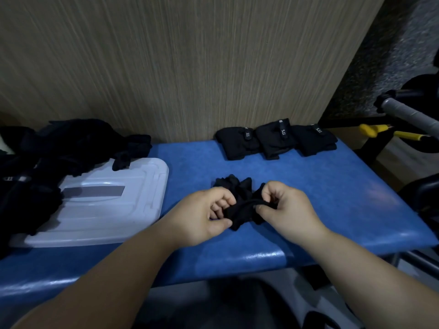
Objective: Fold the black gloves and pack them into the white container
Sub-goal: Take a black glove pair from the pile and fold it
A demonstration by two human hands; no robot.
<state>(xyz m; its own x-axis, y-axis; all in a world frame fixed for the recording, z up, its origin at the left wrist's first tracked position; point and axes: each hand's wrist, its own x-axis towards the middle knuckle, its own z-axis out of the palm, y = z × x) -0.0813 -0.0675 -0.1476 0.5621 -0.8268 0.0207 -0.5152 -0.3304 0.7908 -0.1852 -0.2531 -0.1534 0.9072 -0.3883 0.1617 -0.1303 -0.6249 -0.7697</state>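
Head view: both hands, left hand (204, 212) and right hand (285, 207), pinch a crumpled, soft black glove (240, 205) over the glossy blue padded bench (308, 186); smooth white container lid (114, 200) lies left.

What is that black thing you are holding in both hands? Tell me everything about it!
It is a black glove, soft knit-looking fabric, bunched and crumpled rather than flat. Its finger parts stick up at the far end. It sits over the blue padded bench, near the middle. The left hand and right hand pinch its near edge from either side.
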